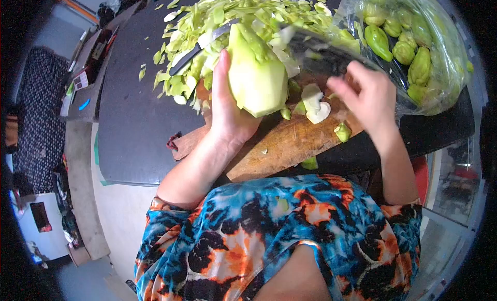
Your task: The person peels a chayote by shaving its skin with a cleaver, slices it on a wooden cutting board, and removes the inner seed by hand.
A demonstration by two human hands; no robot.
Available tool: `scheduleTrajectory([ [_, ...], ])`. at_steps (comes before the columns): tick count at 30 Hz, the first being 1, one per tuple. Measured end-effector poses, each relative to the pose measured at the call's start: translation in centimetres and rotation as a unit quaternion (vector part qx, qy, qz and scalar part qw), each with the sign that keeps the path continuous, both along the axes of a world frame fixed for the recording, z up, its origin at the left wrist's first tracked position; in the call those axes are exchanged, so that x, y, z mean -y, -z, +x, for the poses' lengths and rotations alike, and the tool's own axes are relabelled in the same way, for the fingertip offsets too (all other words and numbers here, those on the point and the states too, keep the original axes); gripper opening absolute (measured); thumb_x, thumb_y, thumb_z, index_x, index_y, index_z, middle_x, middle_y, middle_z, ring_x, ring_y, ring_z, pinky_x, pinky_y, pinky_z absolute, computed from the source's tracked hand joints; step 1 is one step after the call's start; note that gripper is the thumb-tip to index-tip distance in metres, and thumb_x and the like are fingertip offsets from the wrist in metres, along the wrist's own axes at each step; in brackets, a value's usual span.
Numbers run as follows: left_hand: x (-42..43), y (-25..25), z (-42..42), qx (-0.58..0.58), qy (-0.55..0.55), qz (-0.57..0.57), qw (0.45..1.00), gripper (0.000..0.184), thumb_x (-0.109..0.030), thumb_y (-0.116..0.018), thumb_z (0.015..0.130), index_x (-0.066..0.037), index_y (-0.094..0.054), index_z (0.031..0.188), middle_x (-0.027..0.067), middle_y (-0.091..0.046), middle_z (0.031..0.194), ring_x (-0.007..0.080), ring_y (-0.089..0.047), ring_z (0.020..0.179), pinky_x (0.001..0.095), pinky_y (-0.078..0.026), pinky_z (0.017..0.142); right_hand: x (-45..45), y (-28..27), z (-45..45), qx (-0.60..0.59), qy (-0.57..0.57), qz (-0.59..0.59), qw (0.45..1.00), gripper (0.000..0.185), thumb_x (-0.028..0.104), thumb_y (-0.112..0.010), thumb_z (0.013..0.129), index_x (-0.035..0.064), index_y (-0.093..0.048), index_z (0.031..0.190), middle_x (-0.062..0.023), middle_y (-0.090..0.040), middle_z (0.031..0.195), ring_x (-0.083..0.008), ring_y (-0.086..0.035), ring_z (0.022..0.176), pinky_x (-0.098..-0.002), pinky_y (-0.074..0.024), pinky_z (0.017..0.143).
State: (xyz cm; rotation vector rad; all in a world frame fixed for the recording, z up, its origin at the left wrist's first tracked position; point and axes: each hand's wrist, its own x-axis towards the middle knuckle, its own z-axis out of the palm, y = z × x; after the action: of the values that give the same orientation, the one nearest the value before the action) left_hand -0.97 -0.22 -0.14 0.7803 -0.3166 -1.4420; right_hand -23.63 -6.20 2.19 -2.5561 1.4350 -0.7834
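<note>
My left hand [231,114] is wrapped round a large peeled chayote [259,78], pale green and faceted, held up above the wooden cutting board [290,145]. To the right of it, my right hand [370,91] grips a wide dark-bladed knife [323,52]; the blade is smeared by motion and points toward the chayote. I cannot tell whether the blade touches it. Just behind my left thumb, a second tool with a black handle [186,60] and a pale blade lies on the peelings. On the board sit a pale cut piece [317,110] and a small green end piece [342,131].
A broad heap of green peelings [207,21] covers the back of the dark table [134,120]. At the back right a clear plastic bag [440,89] holds several unpeeled chayotes [404,51]. One green scrap [309,163] lies by the board's near edge.
</note>
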Motion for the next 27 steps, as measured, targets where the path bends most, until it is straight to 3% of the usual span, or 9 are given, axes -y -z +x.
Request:
scheduleTrajectory([
  [3,-0.3,-0.4,0.2,0.007,0.02,-0.025,0.999,0.063,-0.067,-0.044,0.086,-0.018,-0.051,0.127,0.009,-0.061,0.116,0.0272,-0.061,0.102,0.0467,-0.05,0.083,1.9,1.3,-1.4,0.049,0.054,0.014,0.997,0.047,0.048,-0.068,0.08,0.0055,-0.052,0.066,-0.0094,-0.057,0.057,-0.0286,-0.058,0.052,-0.0367,-0.042,0.047],
  [7,0.0,-0.2,0.3,0.035,0.025,-0.044,0.998,0.064,-0.067,-0.043,0.086,-0.017,-0.053,0.124,0.0114,-0.061,0.116,0.0293,-0.06,0.104,0.0464,-0.049,0.087,-0.7,-0.5,-0.8,0.108,-0.112,0.0,0.988,0.05,0.048,-0.072,0.074,0.0054,-0.048,0.065,-0.0099,-0.054,0.055,-0.0296,-0.057,0.052,-0.0371,-0.0415,0.047],
  [10,-0.5,-1.3,-0.4,0.043,0.059,-0.008,0.997,0.081,-0.07,-0.039,0.085,-0.001,-0.05,0.126,0.0158,-0.059,0.119,0.03,-0.06,0.103,0.0447,-0.048,0.092,-2.4,-1.7,0.6,0.078,-0.237,-0.045,0.967,0.05,0.054,-0.071,0.072,0.0102,-0.047,0.065,-0.0055,-0.052,0.057,-0.0273,-0.057,0.054,-0.0375,-0.0424,0.053],
  [12,-0.3,0.0,1.3,-0.217,0.265,-0.106,0.934,0.089,-0.072,-0.037,0.084,0.001,-0.043,0.134,0.0183,-0.051,0.131,0.0305,-0.054,0.113,0.0446,-0.042,0.099,-3.3,-2.1,1.6,0.06,-0.27,-0.071,0.958,0.057,0.061,-0.069,0.071,0.0074,-0.048,0.068,-0.0038,-0.048,0.057,-0.0247,-0.052,0.053,-0.0347,-0.0369,0.052],
  [15,-0.1,-0.1,1.3,-0.256,0.209,-0.141,0.933,0.081,-0.069,-0.042,0.084,-0.007,-0.045,0.136,0.017,-0.051,0.132,0.0314,-0.054,0.114,0.0449,-0.043,0.099,-3.7,-2.1,2.5,0.082,-0.294,-0.092,0.948,0.058,0.057,-0.073,0.066,0.0058,-0.048,0.067,-0.0048,-0.048,0.058,-0.026,-0.051,0.053,-0.0347,-0.0381,0.053],
  [20,-0.4,0.0,1.7,-0.221,0.212,-0.078,0.949,0.072,-0.066,-0.045,0.085,-0.012,-0.05,0.132,0.0167,-0.055,0.127,0.0325,-0.058,0.108,0.0467,-0.044,0.097,-3.4,-2.0,2.5,0.044,-0.267,-0.098,0.958,0.057,0.059,-0.07,0.068,0.0068,-0.049,0.068,-0.0052,-0.048,0.058,-0.0263,-0.051,0.054,-0.0348,-0.0381,0.053],
  [21,-0.1,0.1,0.8,-0.06,0.068,-0.003,0.996,0.07,-0.067,-0.044,0.085,-0.011,-0.053,0.128,0.0168,-0.056,0.126,0.0323,-0.058,0.108,0.0471,-0.045,0.097,-3.0,-1.9,2.3,0.032,-0.256,-0.101,0.961,0.056,0.06,-0.069,0.069,0.0071,-0.049,0.068,-0.0052,-0.048,0.058,-0.0263,-0.051,0.054,-0.0348,-0.0381,0.053],
  [22,-0.4,-0.8,0.3,-0.038,0.049,0.002,0.998,0.068,-0.066,-0.045,0.085,-0.012,-0.054,0.125,0.0157,-0.058,0.122,0.0316,-0.059,0.106,0.0474,-0.045,0.096,-2.5,-2.1,2.0,0.021,-0.239,-0.09,0.966,0.051,0.058,-0.066,0.074,0.0121,-0.046,0.065,-0.0019,-0.053,0.058,-0.0235,-0.057,0.055,-0.0359,-0.0415,0.056],
  [27,-0.4,-0.5,0.0,0.027,0.013,-0.04,0.999,0.065,-0.061,-0.047,0.087,-0.011,-0.05,0.127,0.012,-0.059,0.118,0.0284,-0.06,0.104,0.0445,-0.048,0.091,2.0,0.7,-0.3,0.035,0.009,-0.045,0.998,0.053,0.053,-0.066,0.079,0.0072,-0.046,0.064,-0.0099,-0.052,0.055,-0.0296,-0.056,0.053,-0.0386,-0.0406,0.048],
])
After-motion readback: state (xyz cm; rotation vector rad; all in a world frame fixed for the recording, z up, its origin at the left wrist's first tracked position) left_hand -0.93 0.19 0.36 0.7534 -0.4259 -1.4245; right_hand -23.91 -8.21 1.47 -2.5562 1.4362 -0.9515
